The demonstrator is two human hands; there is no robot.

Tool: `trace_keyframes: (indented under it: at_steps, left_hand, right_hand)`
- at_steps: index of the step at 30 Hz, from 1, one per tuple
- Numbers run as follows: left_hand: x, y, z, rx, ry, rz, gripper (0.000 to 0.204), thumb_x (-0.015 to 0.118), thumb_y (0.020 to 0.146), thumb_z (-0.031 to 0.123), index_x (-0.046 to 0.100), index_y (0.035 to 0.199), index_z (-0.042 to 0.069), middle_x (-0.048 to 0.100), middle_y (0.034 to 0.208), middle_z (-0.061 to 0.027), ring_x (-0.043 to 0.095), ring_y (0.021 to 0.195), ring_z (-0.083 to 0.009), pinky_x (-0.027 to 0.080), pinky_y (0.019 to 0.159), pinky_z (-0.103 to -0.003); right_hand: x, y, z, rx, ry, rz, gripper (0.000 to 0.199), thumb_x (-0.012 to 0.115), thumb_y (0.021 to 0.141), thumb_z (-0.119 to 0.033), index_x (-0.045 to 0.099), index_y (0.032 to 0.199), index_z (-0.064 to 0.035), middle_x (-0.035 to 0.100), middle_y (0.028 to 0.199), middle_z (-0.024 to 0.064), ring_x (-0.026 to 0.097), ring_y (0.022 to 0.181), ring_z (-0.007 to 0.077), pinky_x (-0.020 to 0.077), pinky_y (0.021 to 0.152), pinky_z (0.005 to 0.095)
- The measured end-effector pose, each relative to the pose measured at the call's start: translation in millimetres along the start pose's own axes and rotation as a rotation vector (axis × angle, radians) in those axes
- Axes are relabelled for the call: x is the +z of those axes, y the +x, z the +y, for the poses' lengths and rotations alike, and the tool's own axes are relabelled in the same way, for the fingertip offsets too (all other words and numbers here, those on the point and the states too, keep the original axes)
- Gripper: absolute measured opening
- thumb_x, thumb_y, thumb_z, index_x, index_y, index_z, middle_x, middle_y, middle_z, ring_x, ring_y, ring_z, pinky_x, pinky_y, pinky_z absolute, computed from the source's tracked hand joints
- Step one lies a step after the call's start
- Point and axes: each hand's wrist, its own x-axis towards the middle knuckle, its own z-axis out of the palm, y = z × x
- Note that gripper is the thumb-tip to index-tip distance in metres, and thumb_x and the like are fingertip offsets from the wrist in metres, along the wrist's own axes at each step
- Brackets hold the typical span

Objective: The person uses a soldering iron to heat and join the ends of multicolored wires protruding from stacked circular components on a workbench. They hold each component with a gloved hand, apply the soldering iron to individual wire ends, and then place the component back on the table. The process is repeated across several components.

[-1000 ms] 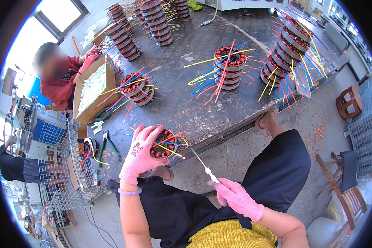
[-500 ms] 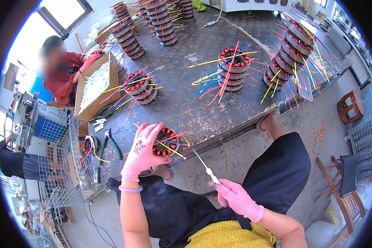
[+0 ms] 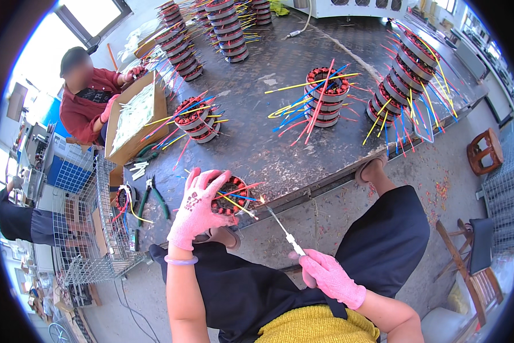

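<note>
Both my hands wear pink gloves. My left hand [image 3: 196, 207] is wrapped round a motor stator [image 3: 238, 187] at the table's near edge; red, blue and yellow wires stick out of it. In my right hand [image 3: 330, 278] is a long-necked lighter [image 3: 293, 241] with a thin metal neck and a white middle. Its tip points up at the wire ends, and a small orange flame [image 3: 262, 199] shows there. My right fingers partly hide the handle.
Stator stacks [image 3: 325, 97] with coloured wires stand across the table [image 3: 257, 137]. Left of my hand lie green-handled pliers [image 3: 157, 200] and another stator [image 3: 125, 198]. A co-worker [image 3: 91, 97] sits behind a cardboard box [image 3: 149, 123] of white sleeves. A wire-mesh cart [image 3: 91, 228] stands left.
An orange flame now shows at the lighter's tip beside the wires. My hands have hardly moved. The co-worker has leaned back, one hand raised above the box.
</note>
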Motion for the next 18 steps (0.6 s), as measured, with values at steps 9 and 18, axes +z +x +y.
trace_keyframes:
  at_steps: [9,18]
  left_hand:
    - [3.2,0.2,-4.7,0.03,0.013,0.022,0.105,0.092,0.044,0.031,0.051,0.14,0.016,0.048,0.135,-0.012,0.031,0.137,-0.044,0.024,0.117,-0.053]
    - [1.8,0.4,-0.9,0.03,0.023,0.013,0.105,0.092,0.046,0.03,0.05,0.141,0.014,0.047,0.139,-0.0115,0.029,0.139,-0.0442,0.023,0.118,-0.053]
  right_hand:
    - [0.4,1.8,-0.1,-0.011,0.027,-0.015,0.037,0.045,0.105,-0.029,0.057,0.129,-0.0026,0.046,0.064,-0.0027,0.041,0.058,0.0059,0.0322,0.054,0.0227]
    - [0.0,0.9,-1.0,-0.013,-0.024,-0.001,0.038,0.044,0.105,-0.03,0.058,0.128,-0.0032,0.047,0.064,-0.0027,0.041,0.057,0.0057,0.033,0.053,0.0231]
